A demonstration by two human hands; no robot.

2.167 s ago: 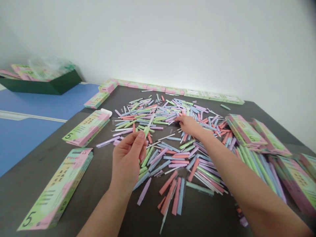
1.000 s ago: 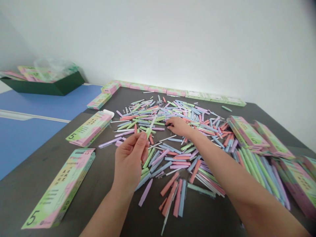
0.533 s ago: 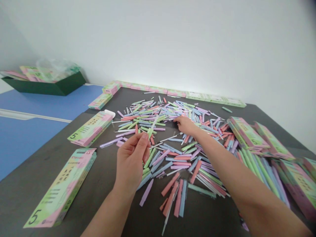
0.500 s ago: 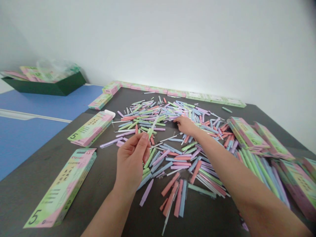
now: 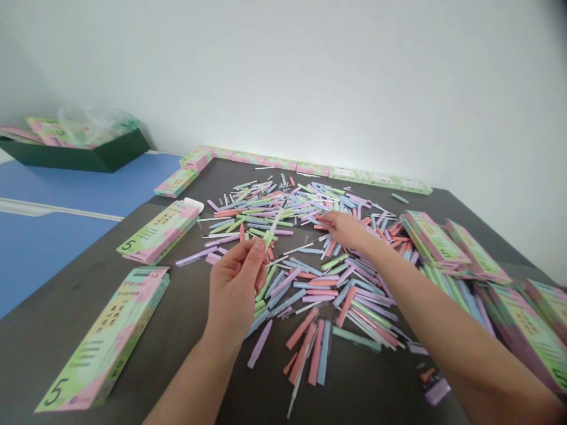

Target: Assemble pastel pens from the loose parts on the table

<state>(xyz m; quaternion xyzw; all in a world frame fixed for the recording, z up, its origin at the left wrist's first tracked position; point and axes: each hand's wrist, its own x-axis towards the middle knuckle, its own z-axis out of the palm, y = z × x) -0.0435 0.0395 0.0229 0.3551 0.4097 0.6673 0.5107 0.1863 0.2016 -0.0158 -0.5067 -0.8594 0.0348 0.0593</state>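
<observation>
My left hand is raised over the near side of a dark table. Its thumb and fingers pinch a thin green pen with a white tip, which points up and away. My right hand reaches into the middle of a wide heap of pastel pens and caps, fingers curled down on some of them; what they grip is too small to name. The heap holds green, pink, blue and purple pieces.
Flat pastel boxes marked 5 lie at the left, more line the table's far edge, and others are stacked at the right. A dark green tray of boxes sits on a blue surface at far left. A white wall stands behind.
My right hand has shifted about over the middle of the heap, left, then back right. My left hand has kept the green pen almost still. The view has shifted slightly.
</observation>
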